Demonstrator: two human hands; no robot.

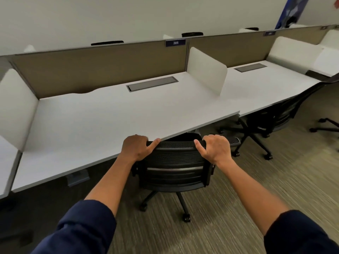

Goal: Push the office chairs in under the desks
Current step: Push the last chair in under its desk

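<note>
Both arms reach forward, nearly straight, dark blue sleeves pushed up to the elbows. The left hand [136, 147] and right hand [214, 149] are level and apart, knuckles up, fingers curled over in a grip, each thumb angled inward toward the other

An open-plan office, by the row of white desks [113, 114] split by low dividers [207, 70] and a tan partition [102, 68], a number plate [175, 42] apparently reading 305, mesh chairs [174, 167] and striped carpet [229, 208].
</note>
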